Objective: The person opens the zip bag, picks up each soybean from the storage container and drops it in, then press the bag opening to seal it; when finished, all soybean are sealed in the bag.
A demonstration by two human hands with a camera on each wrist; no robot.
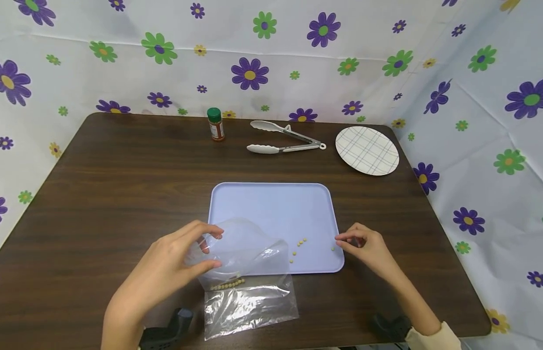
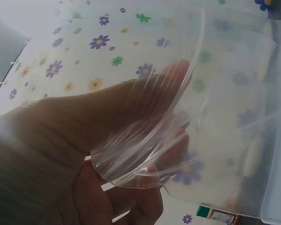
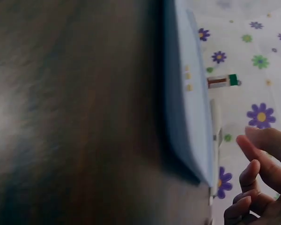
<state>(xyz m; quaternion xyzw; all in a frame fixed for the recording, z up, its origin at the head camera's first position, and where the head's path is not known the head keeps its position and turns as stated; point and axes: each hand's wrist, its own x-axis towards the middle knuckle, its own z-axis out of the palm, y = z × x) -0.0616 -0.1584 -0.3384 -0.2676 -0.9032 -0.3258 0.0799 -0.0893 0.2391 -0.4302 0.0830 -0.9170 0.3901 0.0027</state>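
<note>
Left hand (image 1: 167, 261) grips a clear plastic bag (image 1: 254, 304); right hand (image 1: 366, 247), grip unclear, beside a bead (image 1: 333, 249) at the tray's (image 1: 271, 199) near-right corner. Seemingly bagging beads; next needs careful pinching.

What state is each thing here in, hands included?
Tray, lying flat
Clear bag, open at the mouth, partly over the tray
Yellow pieces, some lined up in the bag, others loose on the tray
Tongs, spread open
Bottle, upright, capped
Plate, lying flat
Left hand, holding the bag
Right hand, fingers curled, nothing visibly held
</note>
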